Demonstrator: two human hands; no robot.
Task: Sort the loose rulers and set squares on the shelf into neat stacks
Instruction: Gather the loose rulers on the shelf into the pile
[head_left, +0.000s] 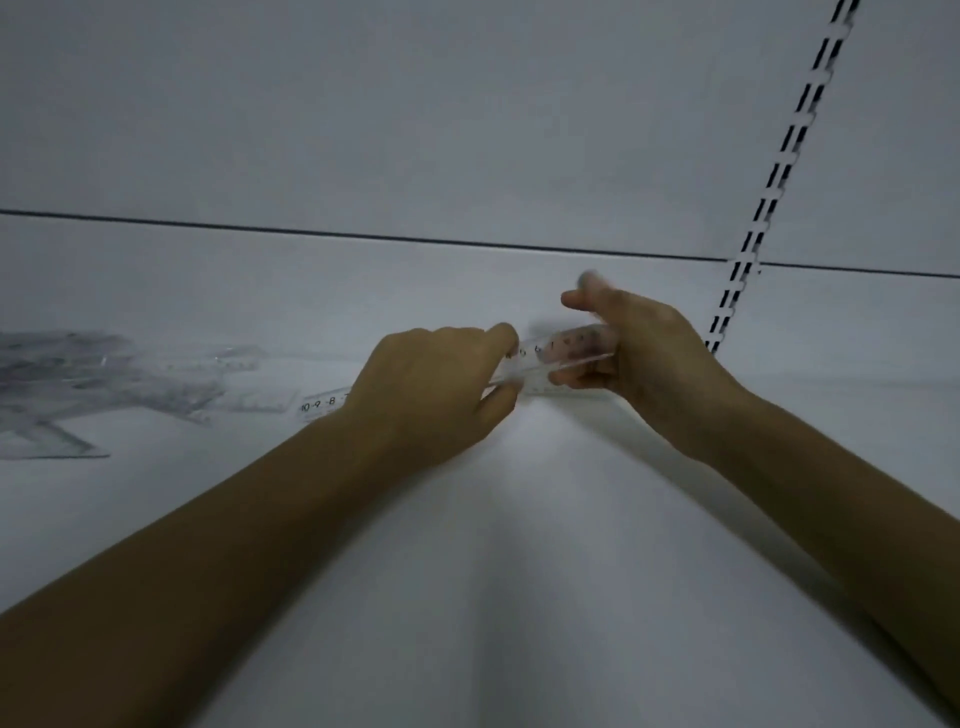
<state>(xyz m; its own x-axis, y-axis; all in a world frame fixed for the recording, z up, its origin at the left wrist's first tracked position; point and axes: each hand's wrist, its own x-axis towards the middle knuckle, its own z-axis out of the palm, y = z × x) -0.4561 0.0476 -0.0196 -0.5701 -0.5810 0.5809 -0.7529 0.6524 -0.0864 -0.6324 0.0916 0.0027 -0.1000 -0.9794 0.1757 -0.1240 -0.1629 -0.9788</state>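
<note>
A clear plastic ruler (540, 358) with black numbers is held between both hands near the middle of the white shelf (493, 545). My left hand (436, 384) grips it around its middle with curled fingers. My right hand (634, 348) holds its right end, lower fingers curled behind it, index finger and thumb lifted. The ruler's left end (322, 404) shows the numbers 10, 9, 8 past my left wrist. A loose pile of clear rulers and set squares (93, 384) lies at the left of the shelf.
The shelf's white back panel (415, 130) rises behind a dark seam. A slotted upright rail (769, 208) runs diagonally at the right, close behind my right hand.
</note>
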